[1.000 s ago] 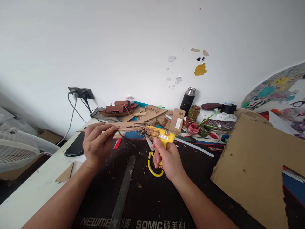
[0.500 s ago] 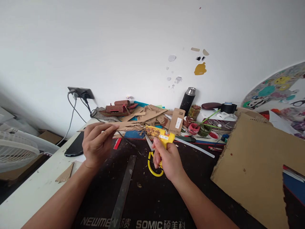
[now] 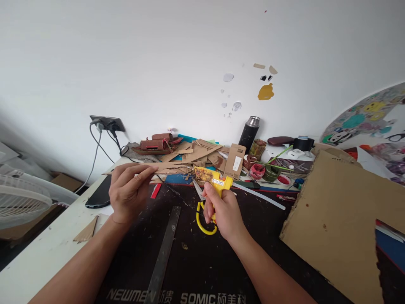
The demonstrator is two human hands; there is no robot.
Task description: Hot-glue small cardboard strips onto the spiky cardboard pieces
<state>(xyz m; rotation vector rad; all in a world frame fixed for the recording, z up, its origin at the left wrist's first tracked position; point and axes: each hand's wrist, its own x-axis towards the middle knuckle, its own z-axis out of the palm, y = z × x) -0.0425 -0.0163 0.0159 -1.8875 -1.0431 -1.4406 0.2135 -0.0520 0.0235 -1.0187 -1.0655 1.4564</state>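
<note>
My right hand is wrapped round the grip of a yellow hot glue gun, whose nozzle points left towards my left hand. A clear glue stick sticks out of its back to the right. My left hand pinches a long thin strip of brown cardboard that reaches right to the gun's nozzle. Yellow-handled scissors lie on the dark mat just under my right hand.
A steel ruler lies on the mat between my arms. A big cardboard sheet fills the right. Cardboard scraps, a model boat, a flask and paint pots stand at the back. A phone and a fan are left.
</note>
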